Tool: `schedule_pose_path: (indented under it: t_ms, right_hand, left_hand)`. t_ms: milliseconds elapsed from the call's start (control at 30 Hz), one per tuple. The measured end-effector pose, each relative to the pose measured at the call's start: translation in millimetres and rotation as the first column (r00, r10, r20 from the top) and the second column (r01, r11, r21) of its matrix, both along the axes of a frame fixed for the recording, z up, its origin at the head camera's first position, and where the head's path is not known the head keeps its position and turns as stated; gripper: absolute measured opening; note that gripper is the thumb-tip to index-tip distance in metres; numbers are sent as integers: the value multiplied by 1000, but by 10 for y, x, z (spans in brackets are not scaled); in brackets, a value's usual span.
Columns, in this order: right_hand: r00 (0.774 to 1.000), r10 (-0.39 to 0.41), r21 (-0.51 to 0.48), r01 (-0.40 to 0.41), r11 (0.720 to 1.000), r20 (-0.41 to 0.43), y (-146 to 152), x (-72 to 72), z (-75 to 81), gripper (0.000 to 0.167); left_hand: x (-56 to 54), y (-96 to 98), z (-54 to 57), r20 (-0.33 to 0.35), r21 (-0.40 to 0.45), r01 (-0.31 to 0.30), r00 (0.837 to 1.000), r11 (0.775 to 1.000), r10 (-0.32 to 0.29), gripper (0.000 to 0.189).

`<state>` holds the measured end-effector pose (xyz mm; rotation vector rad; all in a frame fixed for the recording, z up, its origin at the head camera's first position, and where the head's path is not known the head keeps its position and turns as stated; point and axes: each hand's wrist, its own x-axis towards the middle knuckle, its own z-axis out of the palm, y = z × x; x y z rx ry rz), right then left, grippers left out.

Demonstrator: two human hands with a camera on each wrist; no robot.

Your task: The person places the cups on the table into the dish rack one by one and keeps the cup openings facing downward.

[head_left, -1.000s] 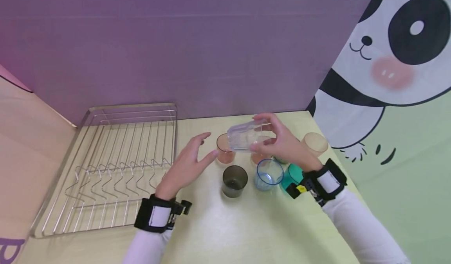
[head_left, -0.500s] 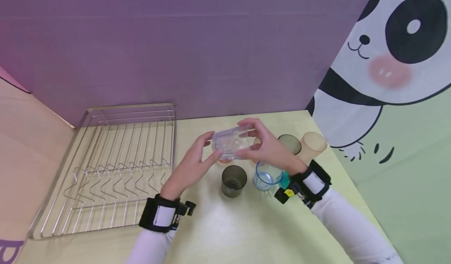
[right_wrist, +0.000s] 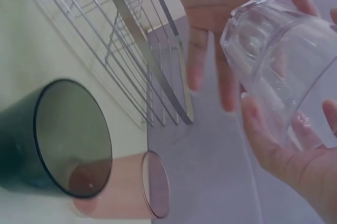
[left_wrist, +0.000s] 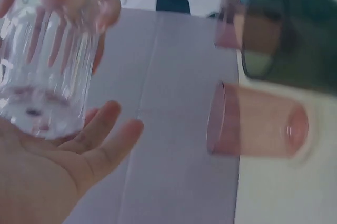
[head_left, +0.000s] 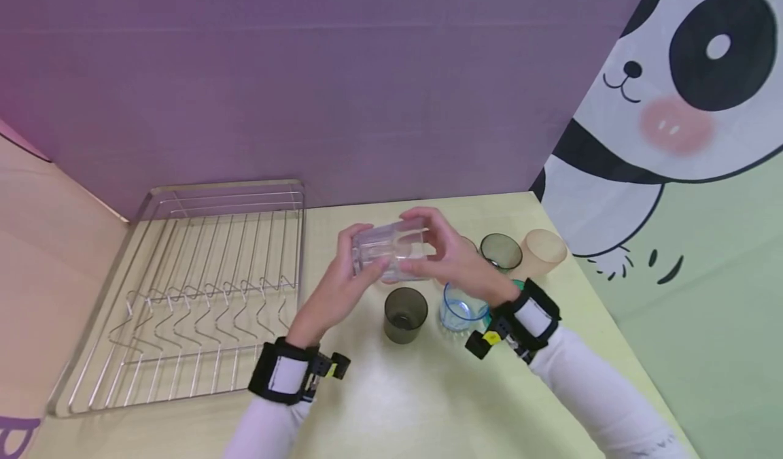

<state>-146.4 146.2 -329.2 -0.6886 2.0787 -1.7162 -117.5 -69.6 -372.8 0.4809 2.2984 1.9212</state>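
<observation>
A colourless, faceted tumbler (head_left: 389, 247) of transparent, glass-like material is held aloft, tipped sideways, its thick base at the left hand (head_left: 338, 285), its open rim toward the right hand (head_left: 457, 258).

Rack (head_left: 229, 185) on left of worktop (head_left: 391, 394), backdrop (head_left: 275, 105) behind. Glass (head_left: 394, 238) aloft, right of rack: left hand (head_left: 333, 285) at its left end, right hand (head_left: 455, 258) at its right end. On worktop: front cup (head_left: 406, 316) before glass; second cup (head_left: 457, 315) right of that; third cup (head_left: 501, 251) farther right and back; rightmost cup (head_left: 544, 249) just beside it.
</observation>
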Motion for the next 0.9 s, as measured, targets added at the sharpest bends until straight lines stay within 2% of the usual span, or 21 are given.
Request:
schedule_pose_path:
  t_ms: [133,267,433,567,700,900]
  right_hand:
    - [999,41,-51,-39,998,36,-52,16,-21,70]
    - [996,66,-80,-62,995,53,-93,19,-40,68]
    - [995,83,-92,-77,993,56,-111,14,-40,67]
    - [994,96,-97,-90,991,57,-123,10,-28,67]
    - [993,103,-88,-98,991,55,-136,3,-15,68]
    - [994,105,-84,-101,991,39,-130,-1,12,71]
  left_hand:
    - [21,52,21,58,176,-37,998,984,27,60]
    - [33,93,29,45,273,-86,996,958,77,58]
    - [39,104,27,30,286,-124,992,950,120,56]
    - [39,94,28,22,291,-131,991,948,130,56]
    - [27,67,46,2,297,-107,994,949,112,53]
    - [-1,-16,119,-59,241,-40,997,970,56,47]
